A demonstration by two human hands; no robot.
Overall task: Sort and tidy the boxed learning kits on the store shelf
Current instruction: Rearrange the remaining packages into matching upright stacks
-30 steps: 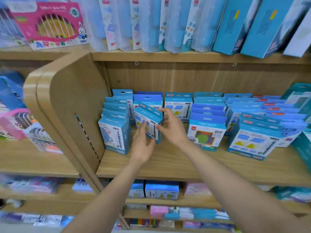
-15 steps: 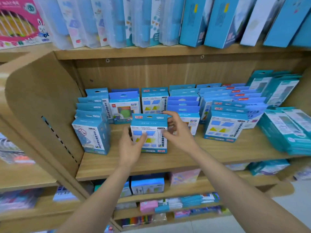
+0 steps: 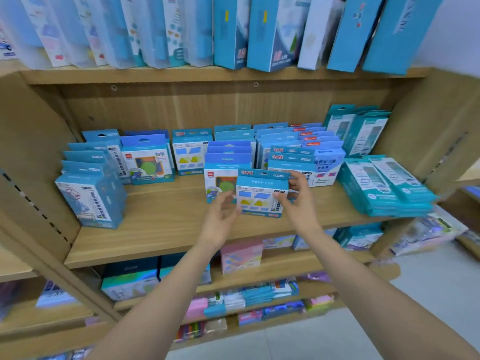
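Rightward along the shelf (image 3: 161,229) goes the held kit box (image 3: 262,194), now before the stacked rows. Right hand (image 3: 298,201) fingers clamp its edge; left hand (image 3: 220,216) fingers are spread, touching its left side.

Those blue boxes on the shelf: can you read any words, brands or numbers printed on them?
Held box, top flap: red characters, too blurred to read.
Held box, small dark label at its upper right: a code, too small to read.
Green-circle box: small red logo, unreadable.
Tall boxes on the upper shelf: lettering blurred.
Flat teal packs at right: print too small.
Nothing here can be quoted with confidence.
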